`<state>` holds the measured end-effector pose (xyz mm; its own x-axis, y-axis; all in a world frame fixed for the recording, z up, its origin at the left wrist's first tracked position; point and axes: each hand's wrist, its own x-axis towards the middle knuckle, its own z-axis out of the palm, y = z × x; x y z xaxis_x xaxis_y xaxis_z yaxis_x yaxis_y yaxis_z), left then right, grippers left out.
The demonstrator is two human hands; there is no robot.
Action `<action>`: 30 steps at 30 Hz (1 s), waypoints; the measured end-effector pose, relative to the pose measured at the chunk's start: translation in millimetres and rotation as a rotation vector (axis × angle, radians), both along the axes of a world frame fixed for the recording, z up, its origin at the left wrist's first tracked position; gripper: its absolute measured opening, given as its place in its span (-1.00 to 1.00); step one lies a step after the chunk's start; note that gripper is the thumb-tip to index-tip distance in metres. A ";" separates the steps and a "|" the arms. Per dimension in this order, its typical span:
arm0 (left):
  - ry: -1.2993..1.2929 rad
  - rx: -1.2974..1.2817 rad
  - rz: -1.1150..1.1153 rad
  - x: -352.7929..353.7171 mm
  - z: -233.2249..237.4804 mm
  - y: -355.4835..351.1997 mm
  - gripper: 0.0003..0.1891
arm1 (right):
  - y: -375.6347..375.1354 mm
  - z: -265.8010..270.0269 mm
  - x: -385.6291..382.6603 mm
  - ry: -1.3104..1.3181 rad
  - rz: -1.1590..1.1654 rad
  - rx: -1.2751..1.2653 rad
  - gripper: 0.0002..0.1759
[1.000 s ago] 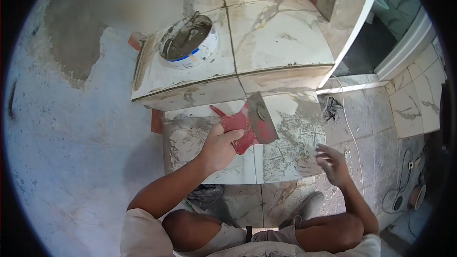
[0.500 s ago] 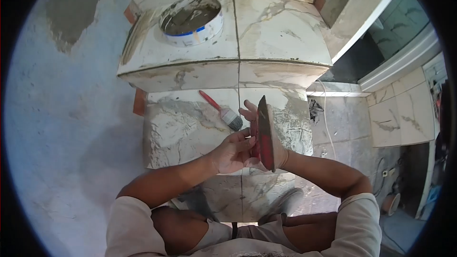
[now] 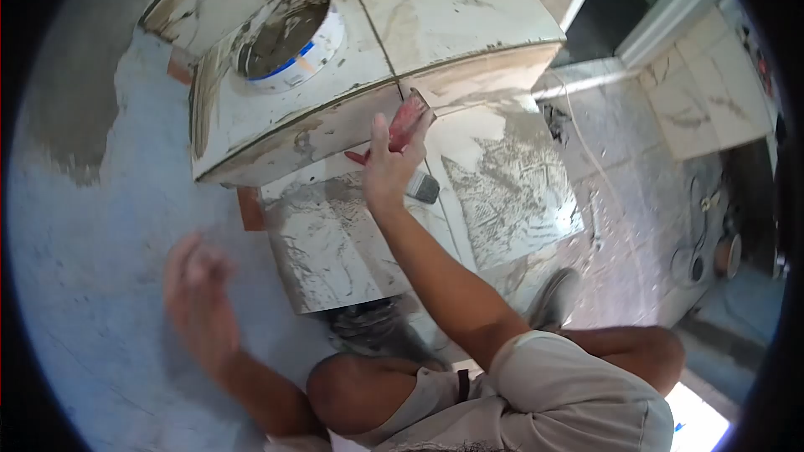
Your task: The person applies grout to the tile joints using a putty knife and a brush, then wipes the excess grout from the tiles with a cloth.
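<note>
My right hand (image 3: 392,163) grips a red float (image 3: 409,121), its blade near the tiled riser (image 3: 335,121) at the vertical joint. Below that hand lies a paintbrush (image 3: 425,188) with dark bristles; the hand hides part of its red handle. Out to the left, my left hand (image 3: 199,289) is raised in front of the bluish wall, smeared by motion. Nothing shows in it, and its finger positions are blurred. The marbled tile tread (image 3: 519,192) under the brush carries streaks of grey residue.
A white bucket (image 3: 303,69) of grey mix stands on the upper step, a tool resting across it. On the right, a pale cord (image 3: 590,155) runs over the tiled floor. A shoe (image 3: 553,297) is planted beside the lower step.
My right hand has carried the float forward to the riser. My left hand has let go of the float and swung out left. The view has turned and tilted.
</note>
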<state>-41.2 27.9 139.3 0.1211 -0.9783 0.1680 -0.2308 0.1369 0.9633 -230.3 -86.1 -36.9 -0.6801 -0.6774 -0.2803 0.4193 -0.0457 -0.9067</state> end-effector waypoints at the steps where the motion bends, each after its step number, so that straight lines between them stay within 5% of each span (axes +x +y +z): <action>1: -0.048 -0.115 0.057 2.0 14.8 18.7 -0.50 | -6.3 2.7 7.7 -0.035 -0.031 0.005 0.09; 2: -0.095 -0.235 0.109 -2.4 26.7 33.7 -0.50 | -12.0 6.1 14.6 0.021 -0.105 0.049 0.07; 6: 0.364 -0.271 -0.172 -67.6 23.6 66.7 -0.72 | -24.6 19.3 26.2 0.115 -0.294 0.134 -0.05; 9: 0.092 -0.281 -0.269 -113.7 -4.0 61.3 -0.74 | -36.3 19.2 28.7 0.085 -0.345 0.129 -0.11; 13: -0.142 0.023 -0.183 -117.0 -28.7 52.9 -0.58 | -38.6 2.7 49.6 0.048 -0.378 -0.030 -0.10; 15: -0.176 0.114 -0.158 -119.7 -35.1 48.7 -0.59 | -22.3 -4.6 68.2 0.397 -0.242 -0.017 -0.14; 16: -0.173 0.113 -0.169 -121.2 -37.1 46.9 -0.60 | -7.3 9.1 63.0 0.046 -0.093 -0.009 -0.19; 20: -0.142 0.149 -0.233 -124.8 -35.9 43.9 -0.60 | 11.5 -3.6 46.7 0.118 -0.069 0.060 -0.19; 23: -0.100 0.118 -0.251 -122.0 -37.0 47.8 -0.58 | -9.1 -7.4 23.0 -0.065 -0.289 -0.010 -0.17; 26: 0.043 0.115 -0.358 -113.1 -36.2 46.9 -0.68 | -6.7 -8.7 25.4 0.128 -0.218 -0.010 -0.18; 28: 0.054 0.124 -0.366 -111.5 -35.2 46.7 -0.68 | 20.1 -12.7 25.2 -0.009 0.255 -0.050 -0.21; 30: 0.068 0.133 -0.373 -112.6 -33.9 47.8 -0.67 | 17.1 -20.0 28.5 0.030 0.054 -0.104 -0.21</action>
<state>-153.8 75.8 105.4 -0.2398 -0.9700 0.0411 -0.1242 0.0726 0.9896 -201.8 -69.0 -56.9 -0.6491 -0.7376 -0.1861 0.3961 -0.1188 -0.9105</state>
